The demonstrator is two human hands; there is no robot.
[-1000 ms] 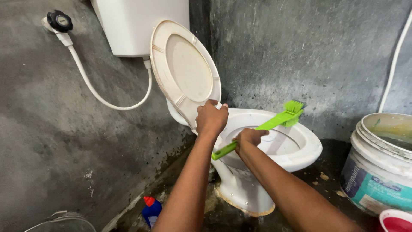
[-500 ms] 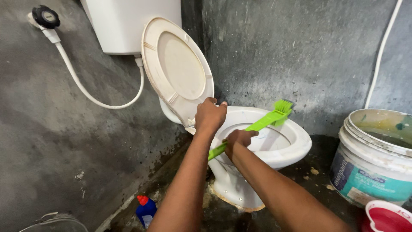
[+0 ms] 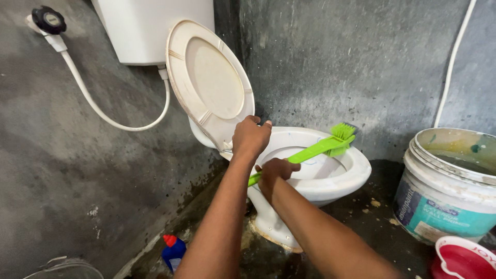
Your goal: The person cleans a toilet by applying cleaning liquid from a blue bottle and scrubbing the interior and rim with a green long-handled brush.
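- Change since the earlier frame: the green brush (image 3: pixel 315 150) is drawn slightly lower and further left across the bowl, its bristle head now set over the far rim; the right hand (image 3: pixel 274 171) is shifted left with it
- Left hand (image 3: pixel 250 137): closed over the lower edge of the raised toilet seat (image 3: pixel 209 82), fingers curled round the rim; the seat is held tilted up against the cistern (image 3: pixel 155 31)
- Right hand: wrapped shut around the brush handle near its lower end; the handle is angled up and to the right over the toilet bowl (image 3: pixel 330 178)
- Brush: bristles pointed upward at the far right of the bowl rim, touching or just above it; which of the two cannot be told
- White hose (image 3: pixel 98 111): looped from a black wall valve (image 3: pixel 48 19) to the cistern's underside
- Blue bottle with red cap (image 3: pixel 173 250): stood on the floor left of the bowl's base
- Paint bucket (image 3: pixel 444 186): set to the right, well apart from the bowl; a red-and-white tub (image 3: pixel 465 258) is placed just in front of it
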